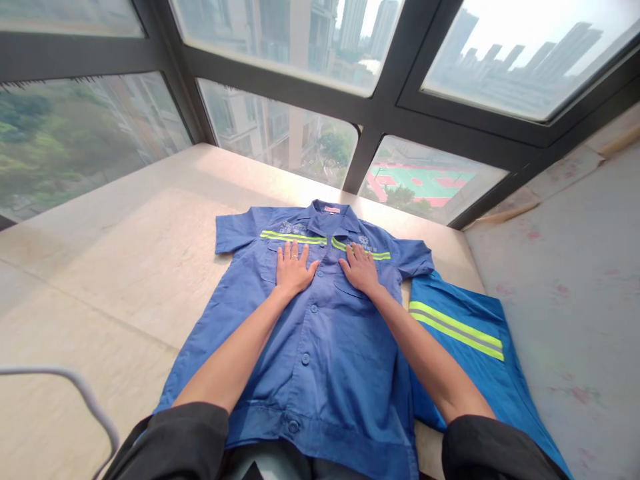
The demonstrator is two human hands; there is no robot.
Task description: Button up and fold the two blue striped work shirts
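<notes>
A blue short-sleeved work shirt with yellow-green reflective stripes lies flat and buttoned, front up, on a pale stone window ledge. My left hand rests flat on the shirt's chest, left of the button line, fingers spread. My right hand lies flat on the chest to the right of the buttons, fingers stretched out. Both hands sit just below the reflective stripe and hold nothing.
A second blue garment with a reflective stripe lies to the right of the shirt. Large windows with dark frames surround the ledge. A pale patterned mattress surface lies at right. A grey wire hanger shows at lower left.
</notes>
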